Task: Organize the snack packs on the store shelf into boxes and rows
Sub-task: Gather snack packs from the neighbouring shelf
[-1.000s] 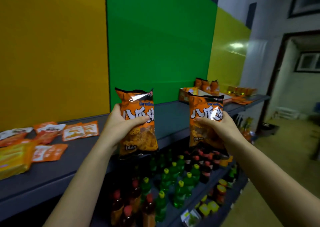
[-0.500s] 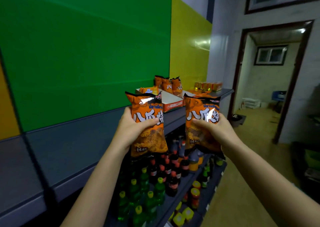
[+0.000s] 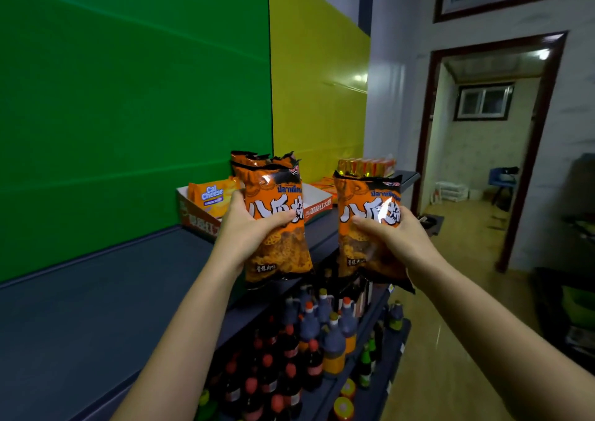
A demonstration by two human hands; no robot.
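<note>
My left hand (image 3: pixel 248 230) grips an orange snack pack (image 3: pixel 277 253) with white lettering, held upright above the front edge of the dark shelf (image 3: pixel 96 298). My right hand (image 3: pixel 392 237) holds a second, matching orange pack (image 3: pixel 363 201) beside it, out over the aisle. Just behind the left pack stands an open cardboard box (image 3: pixel 196 218) on the shelf, with a yellow Cal Cheese pack (image 3: pixel 211 195) inside and more orange packs (image 3: pixel 257 158) standing in it.
Gold and orange packs (image 3: pixel 363 164) line the shelf's far end. Below, a lower shelf carries several bottles (image 3: pixel 309 340) with red, orange and green caps. Green and yellow panels back the shelf. A doorway (image 3: pixel 483 150) opens at right over a tiled floor.
The view has swung right and come closer along the shelf. The loose packs at the left have left the frame, and the cardboard box is now close behind the two held packs.
</note>
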